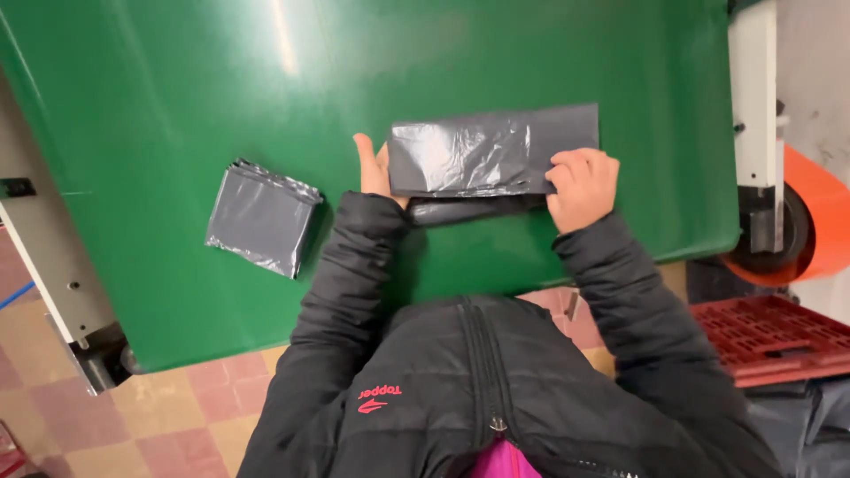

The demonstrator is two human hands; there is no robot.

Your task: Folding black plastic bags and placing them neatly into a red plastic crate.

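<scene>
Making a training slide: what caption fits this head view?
Both hands, left and right, fold a grey plastic bag on a green table beside a folded stack.

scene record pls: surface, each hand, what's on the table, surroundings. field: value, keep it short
surface: green table
left hand: at the left end of a dark grey plastic bag, thumb up
right hand: fingers curled over the bag's lower right edge
bag state: flat, folded into a long strip
also on table: folded bag stack, left of the hands
surroundings: orange roll and red crate at right, checkered tile floor
</scene>
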